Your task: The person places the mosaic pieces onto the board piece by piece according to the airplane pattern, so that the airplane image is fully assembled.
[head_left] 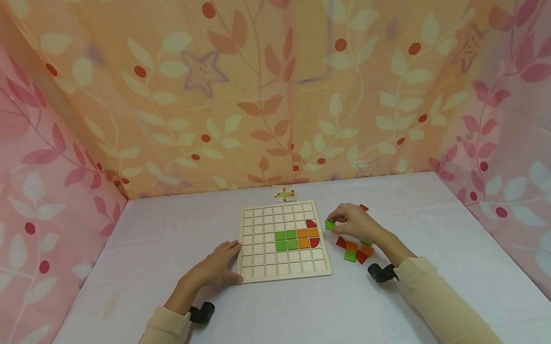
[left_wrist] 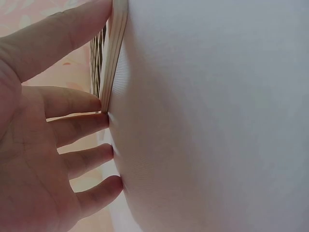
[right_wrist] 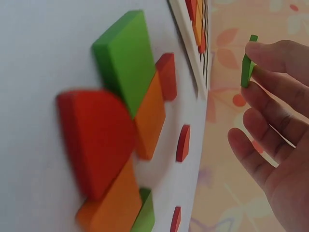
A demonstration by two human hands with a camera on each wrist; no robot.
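Observation:
My right hand (head_left: 356,223) pinches a green square tile (right_wrist: 248,63) between thumb and fingers, just off the right edge of a wooden grid board (head_left: 258,260). In the right wrist view the tile is held above the table. My left hand (head_left: 218,264) rests at the board's left edge; its thumb and fingers are spread, with fingertips on the edge and the table. On the board, green tiles (head_left: 286,240) sit beside orange tiles (head_left: 303,238) in two rows. A red quarter-round tile (head_left: 311,224) lies above the orange ones and another (head_left: 314,242) at their lower right.
Right of the board, below the right hand, lies a loose pile with a green tile (head_left: 350,256), an orange tile (right_wrist: 150,118) and a red rounded tile (right_wrist: 99,140). A small pattern card (head_left: 284,194) stands behind the board. Patterned cloth (head_left: 269,86) surrounds the white table (head_left: 287,322).

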